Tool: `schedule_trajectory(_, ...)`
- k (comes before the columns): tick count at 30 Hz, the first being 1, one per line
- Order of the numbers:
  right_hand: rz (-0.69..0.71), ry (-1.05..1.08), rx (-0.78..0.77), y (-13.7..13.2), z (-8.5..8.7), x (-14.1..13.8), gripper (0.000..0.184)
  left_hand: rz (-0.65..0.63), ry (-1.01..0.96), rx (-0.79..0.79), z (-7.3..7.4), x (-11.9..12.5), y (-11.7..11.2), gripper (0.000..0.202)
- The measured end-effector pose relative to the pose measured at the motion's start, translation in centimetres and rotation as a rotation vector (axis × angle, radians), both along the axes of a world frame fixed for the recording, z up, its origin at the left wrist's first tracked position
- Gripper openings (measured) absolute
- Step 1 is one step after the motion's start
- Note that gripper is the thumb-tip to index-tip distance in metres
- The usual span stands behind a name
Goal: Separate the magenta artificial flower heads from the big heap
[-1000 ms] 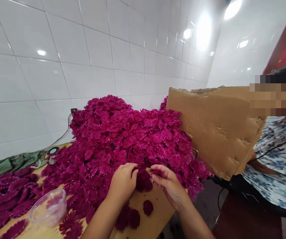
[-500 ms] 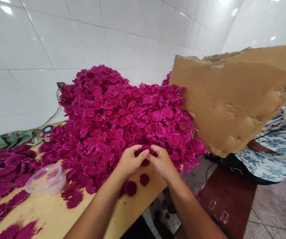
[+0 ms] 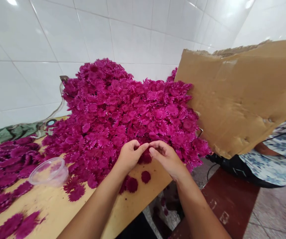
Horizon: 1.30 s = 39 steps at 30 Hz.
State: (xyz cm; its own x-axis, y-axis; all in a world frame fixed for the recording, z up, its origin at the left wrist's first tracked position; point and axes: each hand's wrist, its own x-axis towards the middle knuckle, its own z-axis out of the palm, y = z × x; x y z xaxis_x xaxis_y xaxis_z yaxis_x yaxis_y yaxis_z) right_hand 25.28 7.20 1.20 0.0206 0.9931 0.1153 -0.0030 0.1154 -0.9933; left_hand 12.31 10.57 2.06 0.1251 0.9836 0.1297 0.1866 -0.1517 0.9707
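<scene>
My left hand [image 3: 129, 156] and my right hand [image 3: 166, 157] meet at the fingertips, just in front of a big heap of magenta artificial flowers [image 3: 130, 109]. On the left hand, fingers curl in and the thumb reaches across to the right fingertips. The right hand's fingers are bent, with thumb and forefinger close together. Anything pinched between them is too small or hidden to make out. Below the hands, a dark magenta flower piece [image 3: 145, 157] and small round magenta pieces [image 3: 132, 184] lie on the yellowish tabletop [image 3: 125, 212].
A clear plastic tub [image 3: 48, 172] stands on the left, beside stacked magenta flower layers [image 3: 6, 172]. A cardboard sheet [image 3: 237, 99] leans upright at right. Behind it sits a person in patterned clothing [image 3: 277, 159]. Green cloth [image 3: 13, 132] lies along the white tiled wall [image 3: 133, 39].
The magenta piece seen between my fingertips before no longer shows there. My hands have parted slightly, fingertips still meeting. The whole view has shifted a little.
</scene>
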Motion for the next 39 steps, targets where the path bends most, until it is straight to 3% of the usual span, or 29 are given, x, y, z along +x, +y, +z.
schedule_trajectory(4, 0.15, 0.089, 0.024, 0.4, -0.1, -0.8, 0.021, -0.152, -0.139, -0.129, 0.0, 0.3, -0.5, 0.047)
schedule_trajectory(6, 0.071, 0.121, 0.055, 0.5, -0.5, -0.7, 0.021, -0.172, -0.176, -0.151, 0.1, 0.0, -0.6, 0.05)
schedule_trajectory(9, -0.172, 0.167, 0.072, 0.3, -1.2, 0.3, 0.024, -0.041, -0.193, -0.097, 0.3, -1.1, -0.2, 0.05)
schedule_trajectory(11, -0.23, 0.186, 0.031, -0.1, -1.3, 0.9, 0.027, 0.024, -0.111, -0.043, 0.3, -1.7, 0.2, 0.043)
schedule_trajectory(15, -0.091, 0.21, -0.044, -0.7, -1.0, 0.6, 0.032, 0.044, 0.189, 0.187, 0.3, -1.8, 0.6, 0.012)
schedule_trajectory(18, -0.117, 0.179, -0.014, -0.5, -0.7, 0.1, 0.032, 0.063, 0.309, 0.347, 0.4, -1.2, 0.1, 0.016)
schedule_trajectory(20, -0.148, 0.145, -0.008, -0.3, -0.6, 0.0, 0.033, -0.026, 0.298, 0.304, 0.5, -0.9, -0.6, 0.016)
schedule_trajectory(24, -0.116, 0.072, -0.027, -0.5, -0.7, 0.0, 0.039, -0.216, 0.188, 0.025, 0.2, 0.1, -2.1, 0.025)
schedule_trajectory(29, -0.088, 0.04, -0.035, -0.4, -1.3, 0.2, 0.045, -0.165, 0.026, -0.169, -0.7, 0.9, -1.6, 0.014)
schedule_trajectory(36, -0.117, 0.044, -0.147, 0.0, -0.8, 0.0, 0.045, -0.125, 0.079, -0.145, -1.3, 0.7, -0.7, 0.014)
schedule_trajectory(39, -0.111, -0.058, -0.07, -0.1, -0.4, -0.2, 0.037, -0.108, 0.115, -0.16, -1.3, 0.4, -0.6, 0.016)
